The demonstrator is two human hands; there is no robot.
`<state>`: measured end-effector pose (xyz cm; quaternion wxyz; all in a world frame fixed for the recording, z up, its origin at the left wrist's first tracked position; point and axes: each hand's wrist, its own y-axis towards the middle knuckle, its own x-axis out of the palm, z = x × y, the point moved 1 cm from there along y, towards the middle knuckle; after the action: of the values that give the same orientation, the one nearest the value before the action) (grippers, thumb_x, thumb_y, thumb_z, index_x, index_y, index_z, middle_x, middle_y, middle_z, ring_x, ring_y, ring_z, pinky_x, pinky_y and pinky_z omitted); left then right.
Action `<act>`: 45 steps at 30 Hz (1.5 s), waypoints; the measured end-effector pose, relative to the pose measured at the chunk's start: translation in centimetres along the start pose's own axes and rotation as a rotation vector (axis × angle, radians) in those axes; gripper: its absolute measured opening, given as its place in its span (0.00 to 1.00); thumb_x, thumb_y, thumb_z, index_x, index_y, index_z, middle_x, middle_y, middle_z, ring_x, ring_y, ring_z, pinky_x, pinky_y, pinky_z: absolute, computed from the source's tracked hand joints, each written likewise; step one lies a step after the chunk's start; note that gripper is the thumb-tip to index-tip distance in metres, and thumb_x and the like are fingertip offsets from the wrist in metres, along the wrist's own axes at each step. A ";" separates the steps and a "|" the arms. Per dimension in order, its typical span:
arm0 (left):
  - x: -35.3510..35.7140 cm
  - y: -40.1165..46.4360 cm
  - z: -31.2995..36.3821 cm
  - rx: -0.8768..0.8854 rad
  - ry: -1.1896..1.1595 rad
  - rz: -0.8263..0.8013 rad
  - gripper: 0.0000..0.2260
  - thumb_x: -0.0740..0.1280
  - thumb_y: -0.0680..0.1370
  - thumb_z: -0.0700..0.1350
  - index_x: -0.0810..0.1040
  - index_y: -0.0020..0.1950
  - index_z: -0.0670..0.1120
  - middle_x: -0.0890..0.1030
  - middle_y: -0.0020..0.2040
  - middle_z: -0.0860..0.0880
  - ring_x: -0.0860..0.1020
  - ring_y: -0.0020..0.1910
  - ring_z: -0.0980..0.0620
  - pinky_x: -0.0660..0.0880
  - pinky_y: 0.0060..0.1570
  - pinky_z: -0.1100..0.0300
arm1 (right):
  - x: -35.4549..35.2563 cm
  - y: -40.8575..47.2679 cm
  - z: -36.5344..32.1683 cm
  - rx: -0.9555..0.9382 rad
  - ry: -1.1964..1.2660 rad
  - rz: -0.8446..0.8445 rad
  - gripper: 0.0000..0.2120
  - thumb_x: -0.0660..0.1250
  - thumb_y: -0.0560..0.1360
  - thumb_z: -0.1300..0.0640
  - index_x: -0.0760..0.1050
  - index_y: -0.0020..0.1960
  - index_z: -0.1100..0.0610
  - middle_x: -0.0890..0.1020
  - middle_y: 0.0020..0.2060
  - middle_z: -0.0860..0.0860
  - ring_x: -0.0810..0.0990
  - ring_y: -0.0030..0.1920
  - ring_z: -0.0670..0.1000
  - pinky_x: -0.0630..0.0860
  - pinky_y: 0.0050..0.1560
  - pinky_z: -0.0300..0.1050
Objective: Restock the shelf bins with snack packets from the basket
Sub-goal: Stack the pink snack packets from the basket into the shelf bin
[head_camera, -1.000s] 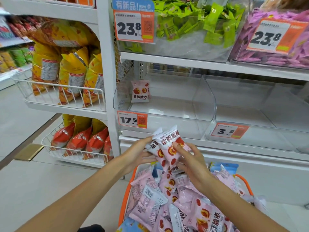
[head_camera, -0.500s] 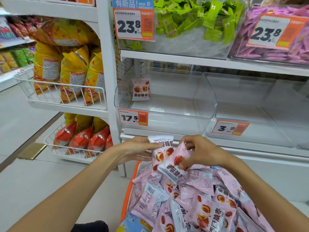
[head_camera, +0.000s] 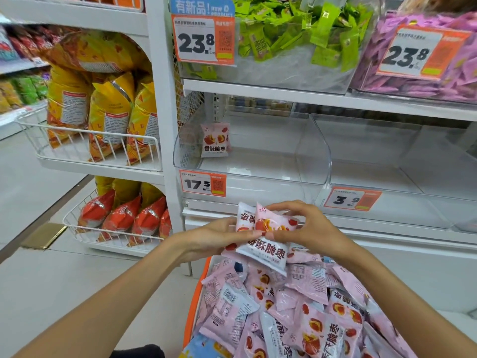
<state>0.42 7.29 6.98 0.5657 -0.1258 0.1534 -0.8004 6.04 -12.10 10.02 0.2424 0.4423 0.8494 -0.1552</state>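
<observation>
An orange basket (head_camera: 196, 295) at the bottom is heaped with pink and white snack packets (head_camera: 304, 311). Just above the heap, my left hand (head_camera: 214, 237) and my right hand (head_camera: 307, 228) together grip a small bunch of these packets (head_camera: 265, 239), fingers pressed on them from both sides. Beyond the hands, a clear shelf bin (head_camera: 313, 151) tagged 17.5 holds a single matching packet (head_camera: 214, 139) standing at its back left. The bunch is below and in front of that bin's front lip.
A second clear bin (head_camera: 402, 156) tagged 3.9 sits to the right. Above are bins of green packets (head_camera: 296, 29) and purple packets (head_camera: 454, 81). Left, wire baskets (head_camera: 77, 148) hold yellow and red bags. A white shelf post (head_camera: 165, 120) stands beside the bin.
Both hands have gathered the packets into a tighter bunch and lifted it slightly off the heap; the right hand has closed over the top of it.
</observation>
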 end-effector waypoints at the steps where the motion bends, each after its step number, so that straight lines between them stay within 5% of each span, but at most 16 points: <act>1: 0.1 0.0 0.1 0.037 -0.041 0.025 0.21 0.70 0.73 0.48 0.72 0.65 0.50 0.83 0.56 0.48 0.80 0.57 0.51 0.77 0.58 0.57 | 0.1 0.0 -0.1 0.014 0.016 0.024 0.23 0.78 0.64 0.53 0.75 0.55 0.39 0.75 0.57 0.44 0.75 0.56 0.46 0.77 0.48 0.38; 5: -0.4 0.0 0.8 0.147 -0.187 0.133 0.23 0.72 0.72 0.45 0.72 0.66 0.49 0.83 0.56 0.45 0.81 0.56 0.49 0.76 0.58 0.54 | 1.0 0.0 0.1 0.245 0.387 0.063 0.35 0.78 0.58 0.49 0.72 0.63 0.50 0.81 0.52 0.51 0.83 0.49 0.51 0.81 0.46 0.43; 8: -1.3 -0.5 2.5 0.253 -0.282 0.092 0.22 0.70 0.72 0.43 0.74 0.66 0.51 0.81 0.60 0.46 0.79 0.59 0.49 0.75 0.57 0.57 | 0.4 0.3 -1.4 0.228 0.524 0.014 0.29 0.76 0.60 0.52 0.77 0.58 0.61 0.86 0.46 0.54 0.85 0.46 0.51 0.81 0.48 0.43; 12: -3.7 -1.2 7.0 0.318 -0.301 0.113 0.22 0.68 0.71 0.37 0.75 0.65 0.50 0.82 0.57 0.44 0.82 0.49 0.51 0.78 0.47 0.60 | -1.7 2.7 -4.5 0.157 0.590 0.067 0.20 0.76 0.64 0.60 0.77 0.55 0.58 0.85 0.46 0.54 0.84 0.45 0.49 0.80 0.43 0.40; 17: -9.3 0.6 12.8 0.253 -0.216 0.325 0.05 0.64 0.77 0.36 0.78 0.49 0.39 0.82 0.49 0.40 0.80 0.43 0.49 0.76 0.46 0.60 | -4.5 8.3 -6.7 0.170 0.566 0.148 0.13 0.74 0.69 0.63 0.80 0.53 0.61 0.83 0.37 0.51 0.80 0.33 0.44 0.77 0.37 0.35; 22: -13.7 4.4 15.1 0.107 0.171 0.491 0.06 0.65 0.79 0.41 0.79 0.50 0.40 0.79 0.48 0.41 0.77 0.44 0.49 0.72 0.44 0.60 | -5.6 15.6 -5.8 0.225 0.401 0.240 0.25 0.78 0.64 0.64 0.74 0.58 0.61 0.82 0.46 0.55 0.81 0.42 0.51 0.78 0.42 0.43; 26: -16.1 7.3 14.5 -0.060 0.760 0.650 0.21 0.65 0.79 0.52 0.74 0.64 0.38 0.77 0.57 0.44 0.75 0.55 0.46 0.71 0.53 0.58 | -4.5 20.6 -3.4 0.325 0.141 0.140 0.36 0.81 0.60 0.58 0.69 0.64 0.61 0.79 0.56 0.58 0.81 0.52 0.55 0.79 0.46 0.46; 29: -16.5 9.1 14.1 -0.125 0.982 0.722 0.28 0.68 0.74 0.60 0.75 0.62 0.38 0.78 0.62 0.41 0.76 0.60 0.43 0.73 0.57 0.55 | -3.6 23.1 -2.1 0.388 0.066 0.114 0.32 0.80 0.62 0.57 0.71 0.61 0.63 0.81 0.51 0.56 0.81 0.48 0.52 0.80 0.49 0.46; 34: -16.4 12.2 13.4 -0.178 1.033 0.569 0.36 0.75 0.67 0.60 0.70 0.70 0.45 0.74 0.66 0.47 0.74 0.62 0.46 0.73 0.61 0.56 | -1.6 25.4 -1.0 0.407 0.066 0.078 0.22 0.78 0.65 0.61 0.73 0.55 0.63 0.81 0.46 0.55 0.78 0.40 0.48 0.78 0.38 0.39; 37: -16.6 13.2 13.3 -0.241 1.139 0.503 0.35 0.78 0.67 0.48 0.68 0.70 0.41 0.74 0.66 0.45 0.74 0.62 0.45 0.74 0.60 0.55 | -1.2 26.2 -0.1 0.442 0.052 0.077 0.15 0.77 0.67 0.62 0.72 0.46 0.61 0.80 0.46 0.55 0.79 0.44 0.50 0.78 0.43 0.41; 41: -17.2 13.9 14.5 -0.333 1.286 0.486 0.24 0.69 0.76 0.43 0.69 0.69 0.38 0.73 0.67 0.43 0.73 0.64 0.45 0.71 0.60 0.59 | -1.2 27.0 1.0 0.437 0.031 0.050 0.19 0.75 0.68 0.64 0.73 0.55 0.63 0.82 0.51 0.57 0.80 0.52 0.53 0.78 0.52 0.44; 45: -18.6 14.9 15.7 -0.395 1.432 0.398 0.26 0.67 0.77 0.43 0.65 0.74 0.43 0.68 0.72 0.45 0.68 0.70 0.45 0.68 0.66 0.55 | -1.1 28.0 1.4 0.400 0.031 0.041 0.18 0.75 0.67 0.65 0.73 0.55 0.63 0.81 0.51 0.57 0.81 0.53 0.54 0.78 0.57 0.47</act>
<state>25.33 18.58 15.16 0.4289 0.3544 0.6421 -0.5273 30.16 2.17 8.08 0.1398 0.5013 0.7960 -0.3091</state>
